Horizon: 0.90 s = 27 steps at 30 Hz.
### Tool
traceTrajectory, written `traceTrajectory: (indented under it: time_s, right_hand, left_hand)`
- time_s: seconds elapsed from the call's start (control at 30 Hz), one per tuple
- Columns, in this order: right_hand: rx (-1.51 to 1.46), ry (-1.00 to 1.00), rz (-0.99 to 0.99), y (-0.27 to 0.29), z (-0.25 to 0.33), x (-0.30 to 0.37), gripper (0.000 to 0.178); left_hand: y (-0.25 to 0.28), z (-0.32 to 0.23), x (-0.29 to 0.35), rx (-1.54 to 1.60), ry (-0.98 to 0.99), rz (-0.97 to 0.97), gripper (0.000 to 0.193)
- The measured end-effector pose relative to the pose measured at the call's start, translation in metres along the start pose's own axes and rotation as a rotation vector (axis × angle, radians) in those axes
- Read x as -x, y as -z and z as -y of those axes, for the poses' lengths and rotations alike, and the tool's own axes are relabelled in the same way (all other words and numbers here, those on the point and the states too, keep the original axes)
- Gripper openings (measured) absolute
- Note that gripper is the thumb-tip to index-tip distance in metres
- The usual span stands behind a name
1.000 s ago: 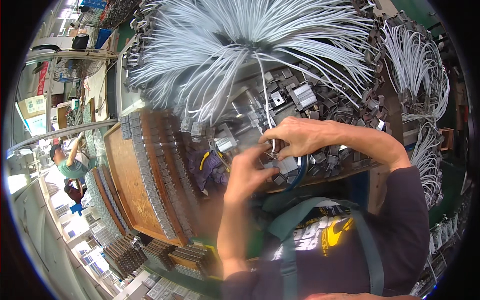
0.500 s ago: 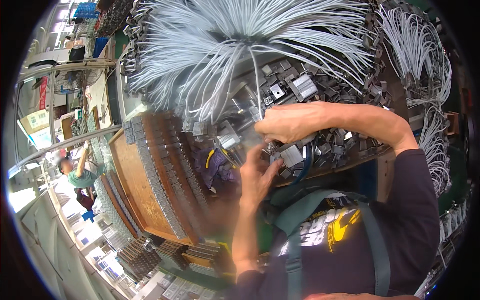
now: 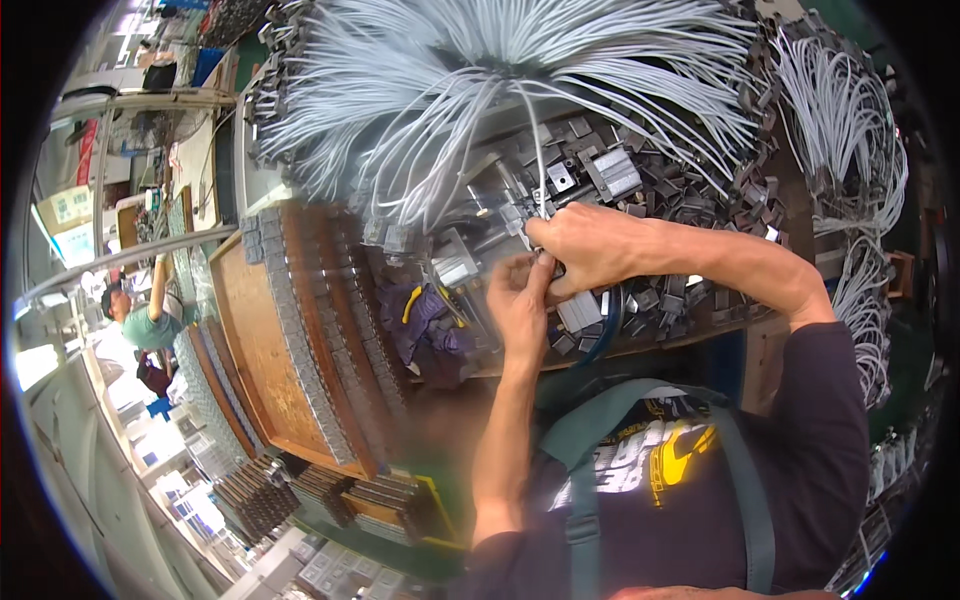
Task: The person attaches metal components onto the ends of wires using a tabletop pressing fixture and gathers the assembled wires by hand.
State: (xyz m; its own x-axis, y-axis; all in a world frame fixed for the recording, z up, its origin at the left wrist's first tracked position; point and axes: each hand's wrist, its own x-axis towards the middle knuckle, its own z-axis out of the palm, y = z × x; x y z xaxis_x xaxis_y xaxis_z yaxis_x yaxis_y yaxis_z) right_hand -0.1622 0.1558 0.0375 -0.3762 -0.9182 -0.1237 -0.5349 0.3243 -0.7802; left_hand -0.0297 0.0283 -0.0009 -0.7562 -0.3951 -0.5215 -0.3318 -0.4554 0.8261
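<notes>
Both hands meet over the desk [image 3: 700, 335], which is crowded with small grey metal connector blocks [image 3: 610, 175]. The right hand [image 3: 590, 245] has its fingers curled and pinched on a thin white wire [image 3: 538, 150] that runs up into the big fan of white wires [image 3: 480, 80]. The left hand [image 3: 520, 300] rises from below, fingertips touching the right hand's, pinching at the same spot; what lies between them is too small to tell. A purple cloth [image 3: 430, 320] lies just left of the hands.
</notes>
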Motion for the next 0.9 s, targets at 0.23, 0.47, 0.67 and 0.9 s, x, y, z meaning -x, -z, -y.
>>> traceTrajectory:
  time_s: [0.23, 0.47, 0.67, 0.9]
  right_hand:
    - [0.149, 0.016, 0.053, 0.025, -0.011, -0.012, 0.049]
    - [0.281, 0.171, 0.086, -0.015, -0.045, -0.054, 0.033]
    - [0.23, 0.019, -0.079, -0.011, -0.029, -0.021, 0.048]
    - [0.692, -0.489, -0.627, 0.023, -0.118, 0.098, 0.023]
  left_hand:
    - [0.025, -0.029, 0.016, -0.239, -0.156, -0.018, 0.058]
    - [0.077, -0.079, 0.05, -0.373, -0.543, -0.386, 0.04]
    - [0.237, -0.121, 0.112, -0.983, -1.028, -1.113, 0.027]
    - [0.381, -0.096, 0.184, -0.773, -0.296, -0.818, 0.067]
